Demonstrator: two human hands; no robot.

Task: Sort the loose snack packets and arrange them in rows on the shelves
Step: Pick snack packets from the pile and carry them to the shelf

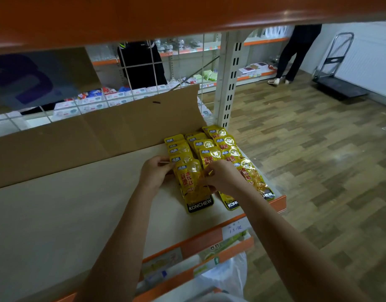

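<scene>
Three overlapping rows of yellow foil snack packets (211, 158) lie at the pale shelf (78, 214)'s 3 o'clock end. Left hand (155, 173) and right hand (220, 177) pinch the front packet; most of the shelf toward 9 o'clock waits unfilled.

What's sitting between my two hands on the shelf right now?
In the head view, the front yellow snack packet of the leftmost row lies between the left hand and right hand; both hands touch it.
</scene>
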